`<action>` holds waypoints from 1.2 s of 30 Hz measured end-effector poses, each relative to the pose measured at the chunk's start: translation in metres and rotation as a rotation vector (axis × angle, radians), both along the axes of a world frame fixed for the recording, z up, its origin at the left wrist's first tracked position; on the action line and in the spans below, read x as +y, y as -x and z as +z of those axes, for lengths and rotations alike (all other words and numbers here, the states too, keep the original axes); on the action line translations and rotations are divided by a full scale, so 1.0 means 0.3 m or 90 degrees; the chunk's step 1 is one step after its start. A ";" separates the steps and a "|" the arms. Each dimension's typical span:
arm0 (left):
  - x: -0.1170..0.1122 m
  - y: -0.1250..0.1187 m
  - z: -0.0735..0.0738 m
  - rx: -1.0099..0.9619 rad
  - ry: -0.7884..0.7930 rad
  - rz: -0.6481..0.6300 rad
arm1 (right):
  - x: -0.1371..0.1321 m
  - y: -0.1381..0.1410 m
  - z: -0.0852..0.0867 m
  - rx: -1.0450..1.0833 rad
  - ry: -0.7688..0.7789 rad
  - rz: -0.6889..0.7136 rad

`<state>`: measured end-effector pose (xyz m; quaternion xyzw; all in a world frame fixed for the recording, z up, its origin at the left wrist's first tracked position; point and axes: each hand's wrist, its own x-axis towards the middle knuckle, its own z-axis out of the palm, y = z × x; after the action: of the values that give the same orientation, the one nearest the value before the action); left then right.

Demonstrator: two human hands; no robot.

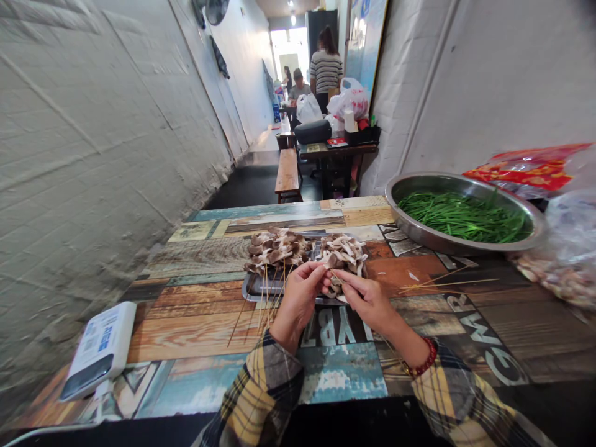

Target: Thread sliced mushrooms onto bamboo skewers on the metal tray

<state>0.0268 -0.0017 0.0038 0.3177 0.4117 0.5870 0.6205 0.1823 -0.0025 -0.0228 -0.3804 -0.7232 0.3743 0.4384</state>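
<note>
My left hand (298,304) and my right hand (367,302) meet in front of me above a metal tray (288,290). Between their fingertips is a piece of sliced mushroom (333,261). My left hand pinches it, and my right hand holds a thin bamboo skewer (338,278) against it. Skewered mushroom pieces (277,250) lie heaped on the tray's left side, with their sticks fanning toward me. A pile of loose mushroom slices (343,254) sits to the right. Several loose skewers (447,284) lie on the table right of my right hand.
The patterned wood-look table (195,335) runs along a white brick wall (93,155). A steel basin of green chives (460,214) and plastic bags (526,171) stand at right. A white device (97,351) lies at left. People, a bench and another table stand farther back.
</note>
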 end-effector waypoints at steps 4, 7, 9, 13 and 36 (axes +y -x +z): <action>-0.002 -0.002 -0.008 0.069 -0.044 0.028 | 0.003 0.000 -0.007 -0.011 0.000 -0.013; -0.002 0.000 -0.013 0.105 -0.063 0.034 | 0.004 0.001 -0.008 -0.013 0.012 -0.020; -0.002 0.003 -0.013 0.115 -0.063 0.039 | 0.004 0.003 -0.006 0.003 0.028 -0.023; -0.005 0.006 -0.007 0.091 -0.034 0.038 | 0.003 0.007 0.002 0.027 0.058 -0.015; -0.015 -0.006 0.000 0.054 -0.022 -0.021 | -0.006 0.002 0.003 -0.018 0.047 -0.017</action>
<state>0.0286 -0.0061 0.0039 0.3595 0.4222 0.5697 0.6067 0.1818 -0.0043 -0.0219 -0.4110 -0.7098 0.3895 0.4190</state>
